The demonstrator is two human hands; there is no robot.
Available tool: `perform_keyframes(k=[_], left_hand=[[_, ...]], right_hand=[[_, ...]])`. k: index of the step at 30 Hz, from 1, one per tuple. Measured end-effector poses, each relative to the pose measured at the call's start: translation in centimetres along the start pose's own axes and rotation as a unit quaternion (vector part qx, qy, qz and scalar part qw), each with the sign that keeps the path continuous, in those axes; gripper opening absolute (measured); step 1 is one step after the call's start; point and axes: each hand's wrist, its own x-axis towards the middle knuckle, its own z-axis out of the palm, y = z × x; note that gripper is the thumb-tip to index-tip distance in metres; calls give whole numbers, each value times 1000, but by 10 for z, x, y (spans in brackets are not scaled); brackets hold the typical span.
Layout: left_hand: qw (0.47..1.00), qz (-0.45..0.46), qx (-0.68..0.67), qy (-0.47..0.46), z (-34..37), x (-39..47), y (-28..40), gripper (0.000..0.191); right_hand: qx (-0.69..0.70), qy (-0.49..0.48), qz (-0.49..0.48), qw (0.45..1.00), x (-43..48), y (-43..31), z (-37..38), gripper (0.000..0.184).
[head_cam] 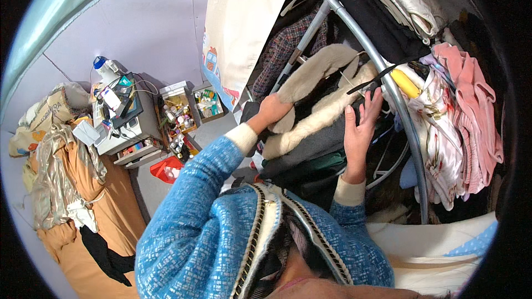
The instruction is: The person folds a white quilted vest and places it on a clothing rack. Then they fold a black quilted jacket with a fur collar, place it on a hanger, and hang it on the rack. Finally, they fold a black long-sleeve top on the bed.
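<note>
My left hand is closed on the edge of a beige plush garment, which hangs inside a metal-framed wardrobe. Beside it is a cream fleecy garment, with dark grey cloth below. My right hand is raised near the wardrobe's curved metal tube. Its fingers are apart, and I see nothing held in it. A thin black strap passes just above its fingertips. Part of a white hanger shows between the plush folds.
Right of the tube hang a floral satin garment and a pink velvety one. A pale curtain is drawn beside the wardrobe. At left are a cluttered cabinet, drawers of small bottles and a bed with an orange cover.
</note>
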Motion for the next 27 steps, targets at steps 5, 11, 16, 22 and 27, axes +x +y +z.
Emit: perform_keyframes(k=[5,11,16,22,27], left_hand=[[998,-30,-42,44,-4,-20,-42,44],[987,-83,-137,33,0,1,-84,45],[996,-60,-66,27,1,-29,-78,47],[993,-112,-36,-7,-46,-37,-113,49],[994,-66,-84,7,-54,-71,-135,41]], right_hand=[[5,60,-29,998,4,1,5,73],[-85,62,-36,994,4,1,1,62],[14,78,-29,996,11,4,8,76],[30,111,-38,993,26,6,8,69],[29,125,-17,992,25,-3,8,64]])
